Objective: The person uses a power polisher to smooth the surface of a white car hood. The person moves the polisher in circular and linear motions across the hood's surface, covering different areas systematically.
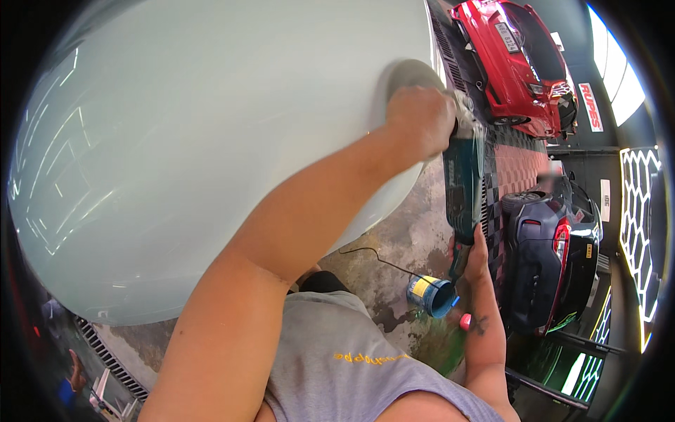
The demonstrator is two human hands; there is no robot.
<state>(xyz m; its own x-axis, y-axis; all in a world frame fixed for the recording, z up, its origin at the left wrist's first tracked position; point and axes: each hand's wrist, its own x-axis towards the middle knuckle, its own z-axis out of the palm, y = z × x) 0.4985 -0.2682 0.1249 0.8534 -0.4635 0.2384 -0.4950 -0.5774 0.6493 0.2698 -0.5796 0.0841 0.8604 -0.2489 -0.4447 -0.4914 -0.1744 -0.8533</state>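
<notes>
A teal rotary polisher [463,186] lies along the edge of a glossy pale car panel [232,133]. Its round grey pad [411,72] rests against the panel near the upper right. My left hand [422,121] is closed around the polisher's front end, just behind the pad, with the fingers partly hidden. At the other end, my right hand [475,257] wraps the rear grip, its fingers mostly behind the tool. A black cord [380,259] runs across below the polisher.
A blue bucket [429,297] with a yellow label stands on the stained concrete floor [404,228], a small red-pink object [465,322] near it. A red car [513,70] and a dark car [538,260] are parked at right. Another person's hand [76,369] shows at lower left.
</notes>
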